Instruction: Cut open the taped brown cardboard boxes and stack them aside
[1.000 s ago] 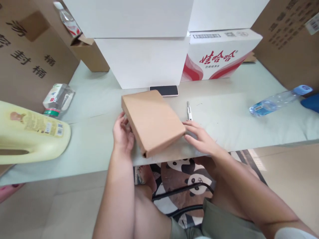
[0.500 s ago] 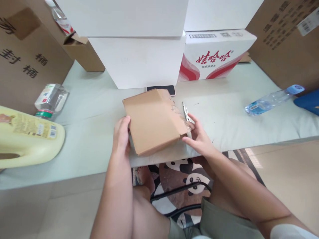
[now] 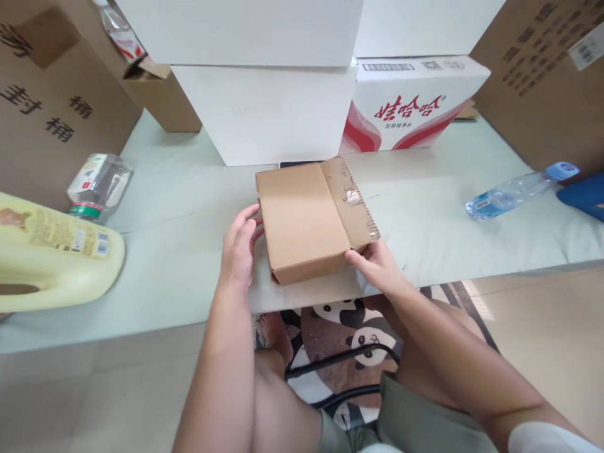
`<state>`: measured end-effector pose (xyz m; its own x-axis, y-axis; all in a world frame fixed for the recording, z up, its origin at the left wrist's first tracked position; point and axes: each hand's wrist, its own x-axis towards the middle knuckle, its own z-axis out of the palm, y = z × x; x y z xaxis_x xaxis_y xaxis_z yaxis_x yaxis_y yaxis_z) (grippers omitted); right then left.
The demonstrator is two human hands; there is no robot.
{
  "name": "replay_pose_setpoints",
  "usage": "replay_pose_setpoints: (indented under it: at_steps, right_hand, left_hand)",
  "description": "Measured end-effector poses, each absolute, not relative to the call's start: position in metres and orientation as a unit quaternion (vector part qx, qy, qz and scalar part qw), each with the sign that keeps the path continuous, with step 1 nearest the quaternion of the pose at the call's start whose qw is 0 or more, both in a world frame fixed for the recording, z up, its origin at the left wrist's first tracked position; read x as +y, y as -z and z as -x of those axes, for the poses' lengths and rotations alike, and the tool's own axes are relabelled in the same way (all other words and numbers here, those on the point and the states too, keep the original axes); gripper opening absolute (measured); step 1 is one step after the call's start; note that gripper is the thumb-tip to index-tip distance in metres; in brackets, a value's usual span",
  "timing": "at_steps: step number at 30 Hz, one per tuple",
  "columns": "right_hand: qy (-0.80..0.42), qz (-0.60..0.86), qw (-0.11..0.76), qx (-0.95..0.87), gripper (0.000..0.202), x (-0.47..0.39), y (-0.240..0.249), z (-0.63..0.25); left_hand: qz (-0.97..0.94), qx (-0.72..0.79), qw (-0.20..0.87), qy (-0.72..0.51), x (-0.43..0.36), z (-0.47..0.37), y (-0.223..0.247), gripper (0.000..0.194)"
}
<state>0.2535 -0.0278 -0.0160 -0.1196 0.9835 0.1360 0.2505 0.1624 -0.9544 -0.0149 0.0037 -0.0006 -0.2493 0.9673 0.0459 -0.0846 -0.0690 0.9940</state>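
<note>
A brown cardboard box lies on the cloth-covered table in front of me, with a torn, taped flap folded outward along its right side. My right hand grips the near right corner, thumb on the box's edge and fingers tucked behind the flap. Beside the left edge, my left hand has its fingers apart and slightly curled, their tips at or close to the cardboard. Behind the box, a dark phone-like device is mostly hidden.
White cartons and a red-printed carton stand at the back. To the left are a yellow jug and a clear bottle on its side. A water bottle lies on the right. The table's front edge runs before my knees.
The box has turned and shifted right, its flap now spread outward over where the silver cutter-like tool lay. My right hand has closed on the corner; my left hand's fingers have loosened.
</note>
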Motion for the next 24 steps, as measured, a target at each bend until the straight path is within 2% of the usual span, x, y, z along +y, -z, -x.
replay_pose_setpoints:
  at_steps: [2,6,9,15,24]
  right_hand:
    - [-0.422,0.51,0.442,-0.606,0.045,-0.028,0.015,-0.254]
    - [-0.434,0.533,0.465,-0.558,0.043,-0.029,0.014,-0.254]
    - [-0.449,0.534,0.49,-0.523,0.044,-0.028,0.018,-0.253]
    - [-0.433,0.556,0.514,-0.489,0.042,-0.023,0.026,-0.254]
    - [-0.394,0.56,0.563,-0.463,0.041,-0.02,0.021,-0.265]
  left_hand:
    - [-0.374,0.55,0.463,-0.586,0.002,0.015,-0.002,0.05]
    - [-0.405,0.637,0.418,-0.506,-0.001,0.019,-0.002,0.038]
    - [-0.441,0.605,0.471,-0.468,-0.004,0.018,-0.002,0.043]
    - [-0.352,0.47,0.577,-0.568,-0.011,0.008,-0.017,0.046]
    - [-0.324,0.518,0.633,-0.475,-0.012,0.019,-0.018,0.051]
